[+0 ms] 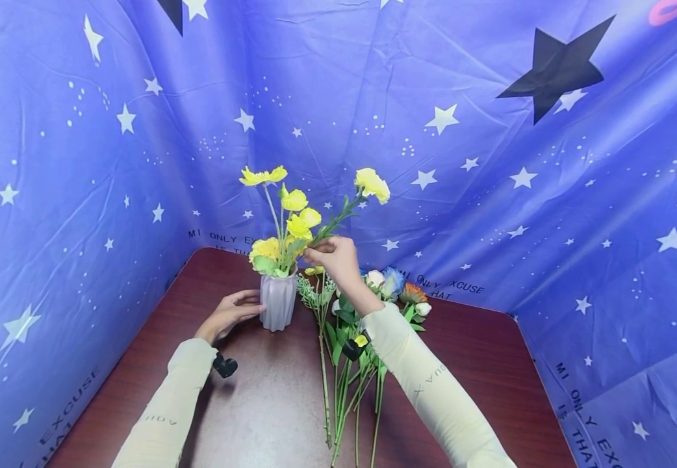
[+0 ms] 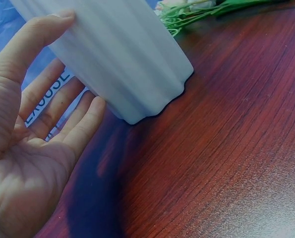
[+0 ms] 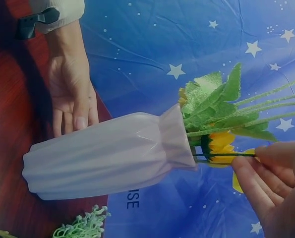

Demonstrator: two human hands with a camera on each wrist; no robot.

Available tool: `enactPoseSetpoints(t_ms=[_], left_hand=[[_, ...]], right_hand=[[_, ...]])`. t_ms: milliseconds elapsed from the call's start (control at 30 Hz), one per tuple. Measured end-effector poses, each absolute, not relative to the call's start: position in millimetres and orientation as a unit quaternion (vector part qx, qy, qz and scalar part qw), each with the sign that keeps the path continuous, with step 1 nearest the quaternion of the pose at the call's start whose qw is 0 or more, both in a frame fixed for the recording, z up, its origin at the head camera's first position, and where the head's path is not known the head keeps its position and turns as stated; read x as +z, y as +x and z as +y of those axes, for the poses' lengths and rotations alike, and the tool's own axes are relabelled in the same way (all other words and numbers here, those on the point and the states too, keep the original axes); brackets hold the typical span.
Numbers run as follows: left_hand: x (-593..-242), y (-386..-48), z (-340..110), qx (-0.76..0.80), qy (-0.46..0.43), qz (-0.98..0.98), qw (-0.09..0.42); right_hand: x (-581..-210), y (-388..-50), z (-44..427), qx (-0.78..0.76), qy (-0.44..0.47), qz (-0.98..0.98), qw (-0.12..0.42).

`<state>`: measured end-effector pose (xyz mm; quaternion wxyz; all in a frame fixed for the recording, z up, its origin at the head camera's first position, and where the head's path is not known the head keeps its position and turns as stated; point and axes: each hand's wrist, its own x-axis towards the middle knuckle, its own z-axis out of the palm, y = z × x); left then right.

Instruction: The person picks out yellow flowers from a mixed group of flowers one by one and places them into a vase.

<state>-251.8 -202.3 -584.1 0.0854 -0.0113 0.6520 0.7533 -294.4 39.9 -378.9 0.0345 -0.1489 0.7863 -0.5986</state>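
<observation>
A white fluted vase (image 1: pixel 277 304) stands upright on the table with several yellow flowers (image 1: pixel 300 225) in it. My left hand (image 1: pixel 232 315) is at its left side; in the left wrist view the thumb (image 2: pixel 48 29) touches the vase wall and the loosely extended fingers (image 2: pixel 83 124) lie beside its lower part. Above and right of the vase mouth, my right hand (image 1: pixel 338 260) pinches the stem (image 3: pixel 244 155) of a yellow carnation (image 1: pixel 372 185), which leans up to the right. The right wrist view shows this thin stem running to the vase mouth; its lower end is hidden.
Right of the vase lies a bunch of loose flowers with white, blue and orange blooms (image 1: pixel 413 292), their long green stems (image 1: pixel 344 396) pointing toward the near edge. A blue star-printed cloth (image 1: pixel 327 97) surrounds the dark red wooden table (image 1: pixel 479 364).
</observation>
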Motion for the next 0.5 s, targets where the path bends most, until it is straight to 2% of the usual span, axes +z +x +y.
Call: enactPoseSetpoints(t_ms=[267,500], left_hand=[[-586.7,-252.2,-202.6,0.755,-0.018,0.650,0.088],[-587.6,-253.0,-203.1,0.757,-0.013,0.647,0.087]], right_hand=[[-381.3,-294.3,41.0,-0.609,-0.199,0.767,0.031],[-380.4,-294.8,36.4,-0.609,-0.175,0.773,0.010]])
